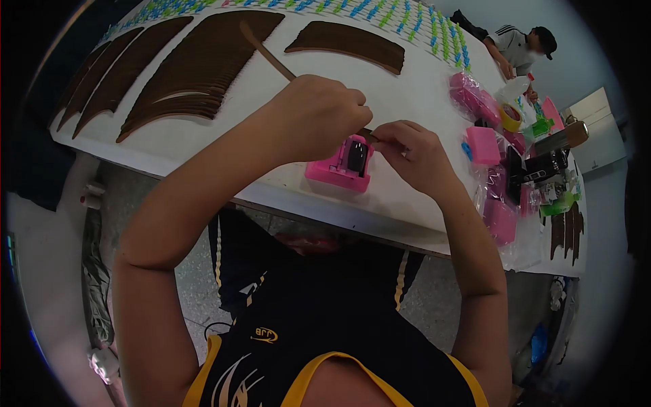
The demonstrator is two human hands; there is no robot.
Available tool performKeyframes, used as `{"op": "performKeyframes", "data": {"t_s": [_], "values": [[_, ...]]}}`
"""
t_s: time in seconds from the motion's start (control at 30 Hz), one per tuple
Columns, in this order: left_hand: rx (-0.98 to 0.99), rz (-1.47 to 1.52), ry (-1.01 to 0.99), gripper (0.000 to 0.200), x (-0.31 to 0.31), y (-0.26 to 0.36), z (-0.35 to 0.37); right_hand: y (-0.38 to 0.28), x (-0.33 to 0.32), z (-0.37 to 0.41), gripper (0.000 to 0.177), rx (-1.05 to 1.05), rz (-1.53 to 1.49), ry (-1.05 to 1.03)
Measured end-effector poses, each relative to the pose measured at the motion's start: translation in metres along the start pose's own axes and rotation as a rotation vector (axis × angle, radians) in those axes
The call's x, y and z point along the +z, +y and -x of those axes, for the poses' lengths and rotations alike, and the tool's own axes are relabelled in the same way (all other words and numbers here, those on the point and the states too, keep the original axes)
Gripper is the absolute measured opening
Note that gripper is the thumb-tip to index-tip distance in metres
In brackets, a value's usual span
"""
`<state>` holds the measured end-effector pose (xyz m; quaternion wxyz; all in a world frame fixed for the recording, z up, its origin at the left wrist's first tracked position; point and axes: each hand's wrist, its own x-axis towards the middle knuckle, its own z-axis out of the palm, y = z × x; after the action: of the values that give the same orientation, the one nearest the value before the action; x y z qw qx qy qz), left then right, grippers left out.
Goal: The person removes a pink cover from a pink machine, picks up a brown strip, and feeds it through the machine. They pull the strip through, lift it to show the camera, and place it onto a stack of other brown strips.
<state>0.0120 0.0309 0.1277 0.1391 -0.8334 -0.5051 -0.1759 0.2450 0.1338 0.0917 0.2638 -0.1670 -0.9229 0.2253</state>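
Observation:
A long, narrow brown strip point(268, 54) runs from the table's far side into my left hand point(319, 112), which is closed around it. Its other end comes out near my right hand point(415, 154), where thumb and fingers pinch the tip. Just below both hands, a small pink device point(337, 175) with a glossy black part point(356, 156) stands near the table's front edge. The strip's end passes right at the top of this device. My left fingers partly cover its upper side.
Fanned stacks of brown strips point(196, 57) lie at the left, another stack point(349, 44) further back. Rows of green and blue pieces point(407, 20) line the far edge. Pink boxes point(483, 146), yellow tape point(510, 117) and plastic bags crowd the right. Another person point(519, 51) sits beyond.

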Motion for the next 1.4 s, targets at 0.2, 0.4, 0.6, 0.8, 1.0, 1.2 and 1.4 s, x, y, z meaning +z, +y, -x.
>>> {"op": "performKeyframes", "data": {"t_s": [0.2, 0.4, 0.6, 0.8, 1.0, 1.2, 1.4], "values": [[0.055, -0.075, -0.124, 0.005, -0.005, 0.001, -0.007, 0.008, 0.014, -0.006, 0.012, 0.024, -0.115, -0.091], [0.117, -0.086, -0.16, 0.006, -0.01, 0.002, -0.014, 0.013, 0.023, -0.006, 0.012, 0.041, -0.15, -0.102], [0.115, -0.112, -0.197, 0.006, -0.01, 0.004, -0.016, 0.015, 0.026, -0.006, 0.013, 0.061, -0.141, -0.123], [0.132, -0.147, -0.218, 0.007, -0.012, 0.004, -0.018, 0.016, 0.031, -0.006, 0.013, 0.07, -0.167, -0.098], [0.127, -0.149, -0.226, 0.007, -0.013, 0.004, -0.018, 0.016, 0.034, -0.007, 0.013, 0.082, -0.149, -0.101], [0.121, -0.147, -0.209, 0.007, -0.009, 0.001, -0.014, 0.016, 0.035, -0.007, 0.014, 0.081, -0.147, -0.093], [0.098, -0.108, -0.156, 0.008, 0.0, -0.003, -0.003, 0.017, 0.033, -0.004, 0.015, 0.069, -0.148, -0.085]]}}
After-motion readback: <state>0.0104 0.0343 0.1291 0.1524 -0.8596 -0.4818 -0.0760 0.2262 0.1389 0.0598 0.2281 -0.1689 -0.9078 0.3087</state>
